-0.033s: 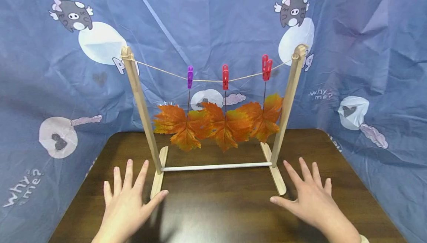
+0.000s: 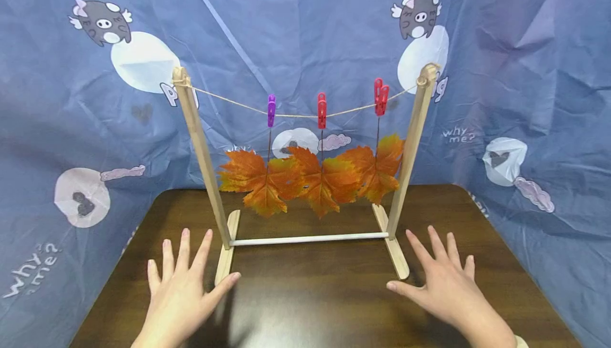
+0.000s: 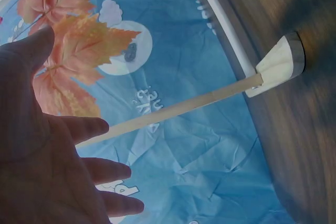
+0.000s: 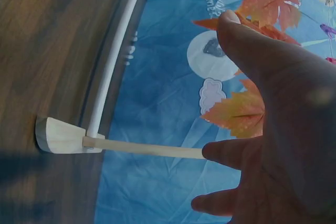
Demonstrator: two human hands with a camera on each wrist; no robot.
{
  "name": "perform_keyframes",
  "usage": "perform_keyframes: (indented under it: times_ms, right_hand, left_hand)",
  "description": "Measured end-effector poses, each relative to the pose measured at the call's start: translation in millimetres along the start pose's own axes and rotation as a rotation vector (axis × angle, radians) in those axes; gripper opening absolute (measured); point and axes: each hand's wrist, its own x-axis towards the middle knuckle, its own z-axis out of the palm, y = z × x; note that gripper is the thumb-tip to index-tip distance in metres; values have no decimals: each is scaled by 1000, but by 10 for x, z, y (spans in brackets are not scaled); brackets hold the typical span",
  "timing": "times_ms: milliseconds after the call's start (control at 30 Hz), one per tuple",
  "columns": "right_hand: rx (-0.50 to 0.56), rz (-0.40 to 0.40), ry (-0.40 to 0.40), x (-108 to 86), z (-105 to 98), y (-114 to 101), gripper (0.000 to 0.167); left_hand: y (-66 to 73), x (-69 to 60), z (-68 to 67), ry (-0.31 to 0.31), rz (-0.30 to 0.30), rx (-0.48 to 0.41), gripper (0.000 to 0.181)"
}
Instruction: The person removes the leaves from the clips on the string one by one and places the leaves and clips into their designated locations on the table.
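A wooden stand [image 2: 204,162] with a string [image 2: 229,98] tied between its two posts faces me in the head view. Three orange leaves [image 2: 322,181] hang by their stems from a purple clothespin [image 2: 271,110], a red clothespin [image 2: 322,110] and another red clothespin [image 2: 381,98]. My left hand [image 2: 179,289], fingers spread, is near the stand's left foot [image 2: 225,263] and holds nothing. Over by the right foot [image 2: 398,260], my right hand [image 2: 446,284] is likewise spread and holds nothing. Both wrist views show the palms bare, with leaves partly hidden behind the thumbs.
The stand is on a dark wooden table [image 2: 305,300]. A white rod [image 2: 310,239] joins its feet low down. Behind the table hangs a blue curtain [image 2: 305,29] printed with pigs and pale ovals; it also comes down along both sides.
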Motion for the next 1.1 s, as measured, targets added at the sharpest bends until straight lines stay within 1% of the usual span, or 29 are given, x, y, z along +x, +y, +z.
perform_keyframes:
  times_ms: [100, 200, 333, 467, 567, 667, 833, 933, 1000, 1100]
  right_hand:
    - [9, 7, -2, -7, -2, 27, 114]
    - [35, 6, -20, -3, -23, 53, 113]
    - [73, -22, -22, 29, -105, 60, 110]
    - [107, -75, 24, 85, -222, 34, 107]
    - [135, -128, 88, 135, -312, 10, 106]
    - [170, -181, 146, 189, -412, -28, 103]
    - [208, -250, 182, 289, -614, -93, 97]
    - [216, -300, 215, 351, -739, -120, 93]
    - [216, -328, 248, 383, -822, -143, 90]
    - [222, -355, 300, 421, -942, -191, 84]
  left_hand:
    - [10, 25, 16, -15, 2, -8, 99]
    - [17, 16, 23, -31, 0, -22, 99]
    - [66, 25, 7, -20, 8, -49, 98]
    - [190, 32, -61, 4, 30, -93, 102]
    - [319, 45, -125, 25, 67, -149, 102]
    - [439, 72, -174, 54, 110, -234, 96]
    - [607, 142, -210, 84, 149, -438, 82]
    - [700, 209, -229, 105, 176, -539, 75]
    - [766, 260, -245, 119, 205, -598, 72]
    - [866, 331, -269, 114, 242, -659, 67]
